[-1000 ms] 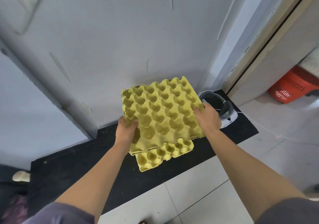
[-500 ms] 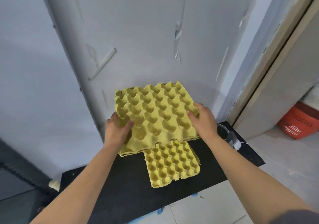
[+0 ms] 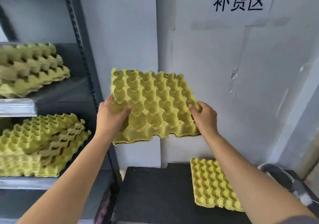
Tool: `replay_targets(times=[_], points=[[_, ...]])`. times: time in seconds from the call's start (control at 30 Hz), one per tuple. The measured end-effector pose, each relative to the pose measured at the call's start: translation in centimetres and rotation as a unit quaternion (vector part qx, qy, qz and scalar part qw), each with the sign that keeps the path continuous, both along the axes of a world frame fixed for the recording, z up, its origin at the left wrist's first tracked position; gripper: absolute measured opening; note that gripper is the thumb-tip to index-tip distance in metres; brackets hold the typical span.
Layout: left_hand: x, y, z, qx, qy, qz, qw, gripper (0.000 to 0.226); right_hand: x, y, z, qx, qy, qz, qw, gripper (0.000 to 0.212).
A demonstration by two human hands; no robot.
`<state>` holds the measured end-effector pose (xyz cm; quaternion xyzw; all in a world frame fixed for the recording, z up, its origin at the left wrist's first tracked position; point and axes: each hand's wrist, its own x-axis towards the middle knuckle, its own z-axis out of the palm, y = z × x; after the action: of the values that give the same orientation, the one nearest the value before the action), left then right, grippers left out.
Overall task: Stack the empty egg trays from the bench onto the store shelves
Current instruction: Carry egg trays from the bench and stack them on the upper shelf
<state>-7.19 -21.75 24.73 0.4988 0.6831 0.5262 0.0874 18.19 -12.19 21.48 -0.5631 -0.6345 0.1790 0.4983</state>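
The held egg trays, a thin nested stack of yellow pulp, hang in mid-air at the centre of the frame. Their cups face up and the near edge dips toward the camera. The outline looks almost square, so I cannot tell the long axis; the near edge runs roughly left to right, rising slightly toward the right.

The left hand grips the left edge, thumb laid over the top cups and fingers hidden beneath. The right hand holds the right edge near the front corner, fingers curled over the rim.

Below, at lower right, a single egg tray lies flat on the black bench. At the left stands a dark shelf rack, with an upper pile and a lower pile of trays, the lower one untidy. A paper sign hangs on the wall at upper right.
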Motion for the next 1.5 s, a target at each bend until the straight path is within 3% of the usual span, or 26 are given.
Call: replay_targets(times=[0.1,0.27,0.37,0.63,0.87,1.2,1.37,1.5], points=[[-3.4,-3.7,3.2,0.041,0.009,0.041,0.998,0.058,-4.8,-1.9,3.2,0.032,0.038,0.033,0.998,0.026],[-10.4,-10.5,6.2,0.065,0.018,0.093,0.993,0.077,-13.4,-5.1,6.2,0.064,0.053,0.072,0.994,0.044],[-15.1,-15.2,6.7,0.071,0.021,0.128,0.989,0.078,-19.0,-8.3,6.9,0.08,0.054,0.097,0.991,0.045],[-27.9,-26.7,4.2,0.064,0.017,0.21,0.976,0.071,-33.3,-17.9,5.9,0.077,0.066,0.192,0.976,0.055],[-36.6,-34.7,1.8,0.045,0.005,0.279,0.959,0.067,-44.0,-23.8,4.3,0.074,0.024,0.259,0.963,0.054],[-46.9,-40.4,-1.3,-0.001,-0.034,0.374,0.927,0.096,-57.8,-26.7,2.0,0.059,-0.024,0.363,0.93,0.047],[-52.5,-41.0,-1.7,-0.02,-0.024,0.414,0.91,0.095,-64.8,-26.4,1.6,0.046,-0.02,0.405,0.913,0.042],[-56.8,-41.0,-1.8,-0.026,-0.013,0.44,0.898,0.086,-70.4,-25.7,1.4,0.034,-0.022,0.426,0.904,0.054]])
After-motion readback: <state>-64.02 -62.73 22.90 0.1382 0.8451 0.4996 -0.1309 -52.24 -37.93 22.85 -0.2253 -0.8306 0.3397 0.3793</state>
